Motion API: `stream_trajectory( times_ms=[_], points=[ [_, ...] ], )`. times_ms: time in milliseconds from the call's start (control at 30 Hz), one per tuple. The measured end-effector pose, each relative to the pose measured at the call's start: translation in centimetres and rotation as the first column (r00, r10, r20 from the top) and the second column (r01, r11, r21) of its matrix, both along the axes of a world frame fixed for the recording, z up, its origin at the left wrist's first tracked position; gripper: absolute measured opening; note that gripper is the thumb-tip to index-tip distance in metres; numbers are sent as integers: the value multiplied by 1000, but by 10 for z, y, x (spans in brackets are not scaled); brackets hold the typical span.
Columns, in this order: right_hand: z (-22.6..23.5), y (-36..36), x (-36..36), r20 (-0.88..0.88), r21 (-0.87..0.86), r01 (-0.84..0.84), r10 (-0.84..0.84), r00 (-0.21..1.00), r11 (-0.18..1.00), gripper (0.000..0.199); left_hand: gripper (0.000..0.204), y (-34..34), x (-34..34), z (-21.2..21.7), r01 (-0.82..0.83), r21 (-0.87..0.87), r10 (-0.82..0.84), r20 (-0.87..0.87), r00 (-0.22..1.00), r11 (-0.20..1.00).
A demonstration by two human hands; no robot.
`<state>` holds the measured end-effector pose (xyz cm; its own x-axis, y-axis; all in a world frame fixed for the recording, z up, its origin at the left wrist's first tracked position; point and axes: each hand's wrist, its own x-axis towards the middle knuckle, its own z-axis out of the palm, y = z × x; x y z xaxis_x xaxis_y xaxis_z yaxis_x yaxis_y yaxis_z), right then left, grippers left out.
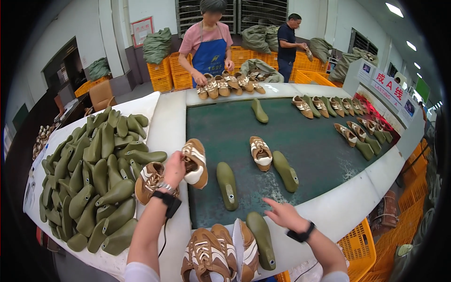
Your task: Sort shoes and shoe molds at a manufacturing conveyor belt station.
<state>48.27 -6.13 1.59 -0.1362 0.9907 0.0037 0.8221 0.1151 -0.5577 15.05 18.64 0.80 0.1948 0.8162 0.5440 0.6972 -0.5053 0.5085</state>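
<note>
My left hand (174, 170) grips a brown sneaker with white stripes (195, 162) by its collar, above the belt's left edge. Beside my left wrist, a second brown sneaker (149, 181) lies on the white ledge, partly covered by my arm. My right hand (286, 216) hangs over the near edge of the green belt (319, 169), index finger stretched out, holding nothing. On the belt ahead of it are a green shoe last (284, 171), a brown sneaker (260, 153) and another last (227, 185). Nearest me, several sneakers (206, 254) stand beside a green last (260, 240).
Green lasts (101, 174) are heaped on a white table to the left. Across the belt, a person in a blue apron (209, 54) handles a row of sneakers (230, 84). Shoes and lasts line the belt toward a white machine (385, 94). An orange crate (359, 246) stands low at right.
</note>
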Motion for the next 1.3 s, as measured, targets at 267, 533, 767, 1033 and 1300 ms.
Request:
stream_trajectory(
  times_ms=[267, 533, 767, 1033, 1300],
  points=[
    [-33, -192, 41, 24, -24, 544, -544, 839, 839, 21, 18, 76, 55, -108, -136, -170, 114, -137, 984, 976],
    [-35, -192, 32, -18, 142, 500, -503, 864, 854, 26, 46, 53, 48, -74, 21, -146, -50, -195, 979, 989],
    [-14, -167, -12, -68, 300, 260, -251, 965, 918, 24, 39, -103, -35, 44, 334, -241, -384, -204, 900, 911],
    [-7, -161, -64, -129, 452, 180, -136, 982, 874, 26, 57, -311, -93, 3, 253, -491, -325, -67, 943, 834],
    [-2, -180, -68, -80, 458, 172, -152, 985, 872, 24, 89, -186, -114, 6, -311, -25, 290, -298, 910, 950]
  ],
)
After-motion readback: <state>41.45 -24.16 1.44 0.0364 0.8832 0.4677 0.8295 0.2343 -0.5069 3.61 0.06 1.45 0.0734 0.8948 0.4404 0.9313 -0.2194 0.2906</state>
